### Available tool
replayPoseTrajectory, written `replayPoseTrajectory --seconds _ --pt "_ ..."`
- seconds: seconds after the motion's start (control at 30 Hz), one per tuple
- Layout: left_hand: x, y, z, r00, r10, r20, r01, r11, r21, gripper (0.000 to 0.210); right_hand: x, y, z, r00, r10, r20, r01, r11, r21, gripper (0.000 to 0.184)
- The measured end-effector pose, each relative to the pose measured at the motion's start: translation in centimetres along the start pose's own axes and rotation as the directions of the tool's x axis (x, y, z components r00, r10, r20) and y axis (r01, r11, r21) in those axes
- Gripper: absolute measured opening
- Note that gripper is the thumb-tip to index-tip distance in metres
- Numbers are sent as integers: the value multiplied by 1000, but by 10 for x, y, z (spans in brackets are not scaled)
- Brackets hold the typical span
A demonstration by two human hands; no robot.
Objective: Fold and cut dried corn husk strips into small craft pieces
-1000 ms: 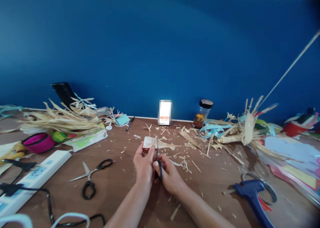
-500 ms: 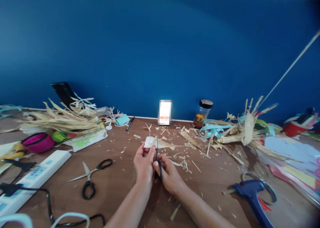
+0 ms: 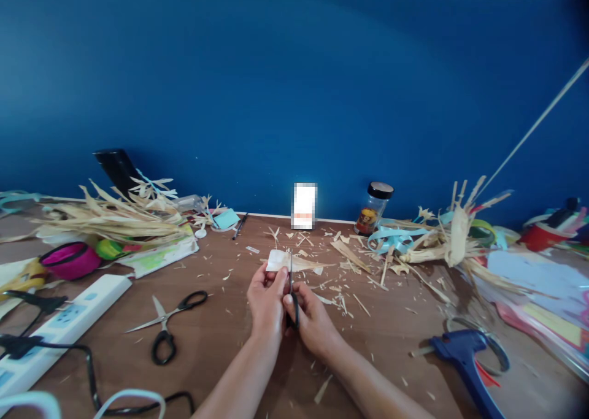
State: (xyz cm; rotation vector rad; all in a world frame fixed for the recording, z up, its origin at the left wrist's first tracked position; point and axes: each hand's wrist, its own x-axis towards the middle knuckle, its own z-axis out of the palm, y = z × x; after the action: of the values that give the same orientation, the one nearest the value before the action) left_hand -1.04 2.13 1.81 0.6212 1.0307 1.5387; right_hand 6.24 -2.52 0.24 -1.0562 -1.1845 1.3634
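Observation:
Near the middle of the brown table, my left hand (image 3: 267, 296) is closed, pinching a small white paper piece (image 3: 277, 259) together with a pale strip of dried corn husk (image 3: 306, 264). My right hand (image 3: 313, 315) is closed round the black handles of a pair of scissors (image 3: 295, 305). Their narrow blades point away from me and lie across the husk, right beside my left thumb. Part of the handles is hidden by my fingers. Husk scraps (image 3: 343, 299) are scattered around both hands.
At left lie a second pair of open scissors (image 3: 163, 327), a white power strip (image 3: 69, 315) with black cables and a husk pile (image 3: 115, 219). A lidded jar (image 3: 372, 210) stands by the blue wall. To the right are a blue glue gun (image 3: 464, 351) and more husks (image 3: 458, 238).
Almost nothing differs. The scissor blades have shifted very slightly to the right at the husk, while both hands keep their hold.

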Motion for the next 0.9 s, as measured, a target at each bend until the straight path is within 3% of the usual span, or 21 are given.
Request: replayPoseTrajectory --seconds 0.6,0.9 --pt "0 -3 -1 1000 9 23 -8 999 -35 28 1 1 0 1000 -6 -15 6 1000 9 24" --pt "0 -3 -2 1000 -4 9 4 999 -31 32 1 -1 0 1000 14 -16 -15 1000 -17 23"
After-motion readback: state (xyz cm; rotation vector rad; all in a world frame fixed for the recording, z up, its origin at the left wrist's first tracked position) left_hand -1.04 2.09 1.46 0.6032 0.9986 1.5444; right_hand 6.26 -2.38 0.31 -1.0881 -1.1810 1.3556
